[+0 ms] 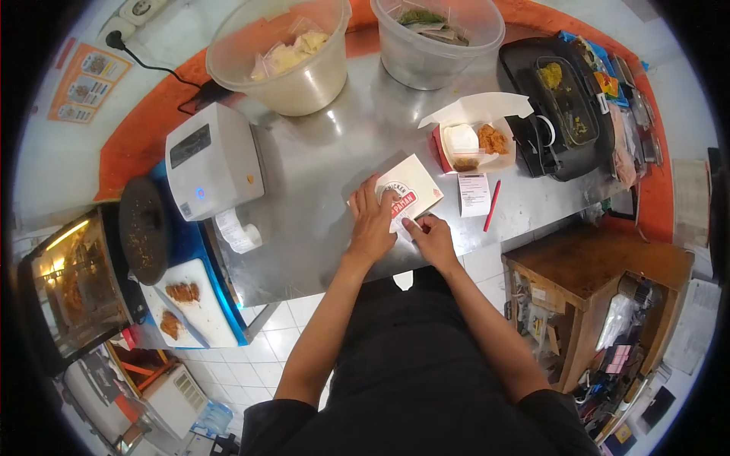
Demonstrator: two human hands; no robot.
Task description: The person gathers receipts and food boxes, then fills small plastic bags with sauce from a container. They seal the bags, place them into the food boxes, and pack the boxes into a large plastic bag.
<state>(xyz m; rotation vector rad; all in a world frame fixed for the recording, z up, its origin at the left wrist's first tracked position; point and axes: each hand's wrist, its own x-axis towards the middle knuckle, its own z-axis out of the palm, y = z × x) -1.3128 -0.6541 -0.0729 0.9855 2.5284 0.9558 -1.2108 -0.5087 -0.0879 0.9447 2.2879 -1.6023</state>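
A white cardboard takeaway box with a red and black printed lid stands closed on the steel counter. My left hand lies over its left side, with the fingers on the lid. My right hand is closed in a pinch at the front edge of the box. A small pale piece like paper shows between the two hands, but its outline is partly covered. Beyond my right hand, an open takeaway box holds a white round item, fried chicken and a small sachet. A printed receipt and a red pen lie before it.
A label printer with a paper strip stands left. Two plastic tubs stand at the back. A black tray sits at the right. Lower left, a cutting board bears fried chicken and a knife.
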